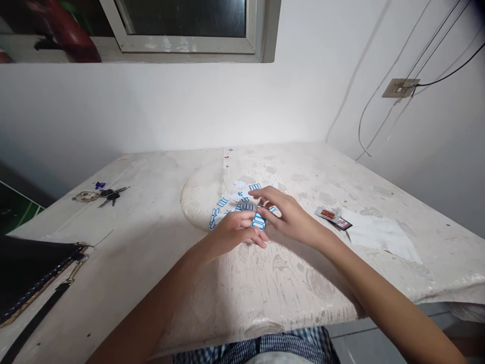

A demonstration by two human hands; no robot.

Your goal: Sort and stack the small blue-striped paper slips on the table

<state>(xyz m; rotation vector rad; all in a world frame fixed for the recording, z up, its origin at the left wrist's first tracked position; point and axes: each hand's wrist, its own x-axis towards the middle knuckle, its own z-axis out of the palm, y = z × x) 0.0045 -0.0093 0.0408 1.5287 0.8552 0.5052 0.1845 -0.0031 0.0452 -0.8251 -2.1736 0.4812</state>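
A small white card with blue rectangular outlines (pixel 258 221) is pinched between the thumb and fingers of my left hand (pixel 238 230), just above the table. Over the card's top corner my right hand (pixel 284 210) is bent, its thumb at the card's edge and its index finger stretched out apart from the thumb. Behind both hands lie several similar blue-marked paper pieces (pixel 214 216), spread in a loose arc. My fingers hide part of them.
A pale patterned cover lies over the table (pixel 151 263). Keys (pixel 109 194) sit at left, near a black bag (pixel 38 273). To the right are small packets (pixel 333 217) and a white cloth or tissue (pixel 382 235). A wall (pixel 189 106) with a window borders the far edge.
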